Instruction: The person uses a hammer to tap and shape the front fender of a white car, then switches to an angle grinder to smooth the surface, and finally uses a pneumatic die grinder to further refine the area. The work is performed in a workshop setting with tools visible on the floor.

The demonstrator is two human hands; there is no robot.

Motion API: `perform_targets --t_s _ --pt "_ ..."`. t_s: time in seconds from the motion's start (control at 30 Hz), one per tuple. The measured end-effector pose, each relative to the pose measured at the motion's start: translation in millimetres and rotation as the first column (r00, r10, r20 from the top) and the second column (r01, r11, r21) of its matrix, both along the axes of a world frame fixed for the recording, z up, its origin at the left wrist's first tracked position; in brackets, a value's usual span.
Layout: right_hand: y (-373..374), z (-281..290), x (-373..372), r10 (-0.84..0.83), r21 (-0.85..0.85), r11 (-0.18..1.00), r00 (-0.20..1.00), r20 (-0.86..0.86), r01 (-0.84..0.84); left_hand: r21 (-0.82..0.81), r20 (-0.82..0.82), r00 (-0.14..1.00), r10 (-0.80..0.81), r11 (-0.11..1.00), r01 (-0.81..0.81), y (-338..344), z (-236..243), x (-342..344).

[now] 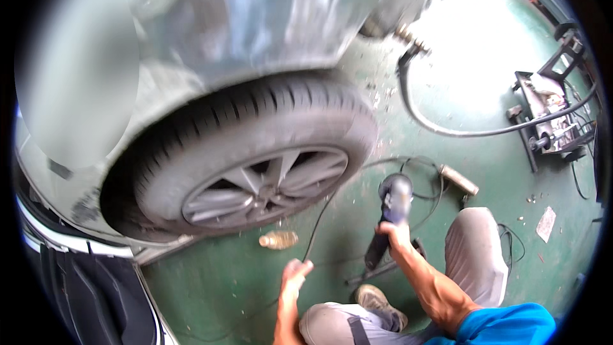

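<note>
My right hand (397, 235) is wrapped round an angle grinder (398, 201) with a dark blue body. The grinder's round disc end points away from me, and its black rear end sticks out below the hand. My left hand (295, 276) is a little blurred, its fingers curled at a thin black cord (317, 229) that runs up toward the tyre. Ahead is a car wheel (268, 185) with a grey tyre and silver spokes. Above it, the car's body panel (255, 22) has bare grey and whitish sanded patches.
A clear amber bottle (279, 240) lies by the wheel. A pale cylinder (459, 179) rests among looped cables. A black hose (440, 129) arcs from a fitting by the car to a wheeled cart (552, 112) at right. A paper scrap (546, 224) lies on the green floor.
</note>
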State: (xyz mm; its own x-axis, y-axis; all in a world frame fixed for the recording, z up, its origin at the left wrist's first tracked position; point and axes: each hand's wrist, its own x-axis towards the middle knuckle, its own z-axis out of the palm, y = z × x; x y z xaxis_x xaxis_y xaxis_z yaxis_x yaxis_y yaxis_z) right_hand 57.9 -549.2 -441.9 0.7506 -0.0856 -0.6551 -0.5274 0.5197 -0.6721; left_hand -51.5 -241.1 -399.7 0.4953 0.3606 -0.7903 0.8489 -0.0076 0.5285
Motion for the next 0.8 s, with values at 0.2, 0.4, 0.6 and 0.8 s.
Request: perform_targets --t_s 0.2,0.4,0.6,0.8 --pt "-81.9 177.4 -45.1 0.288 0.191 0.916 0.909 0.303 -0.354 0.243 0.153 0.405 -0.901 0.432 0.869 -128.6 194.4 16.8" --pt "-99.2 264.8 -56.1 0.141 0.339 0.893 0.899 0.415 -0.297 0.188 0.413 0.558 -0.72 0.667 0.721 -244.1 215.8 -3.2" --pt "-116.2 261.2 -73.8 0.057 0.308 0.942 0.967 0.249 -0.135 0.117 0.374 0.55 -0.747 0.627 0.77 -266.4 240.5 -19.8" --pt "-124.9 274.9 -63.7 -0.033 0.417 0.904 0.958 0.284 -0.093 -0.19 0.735 0.498 -0.46 0.566 0.802 -241.4 218.4 -45.8"
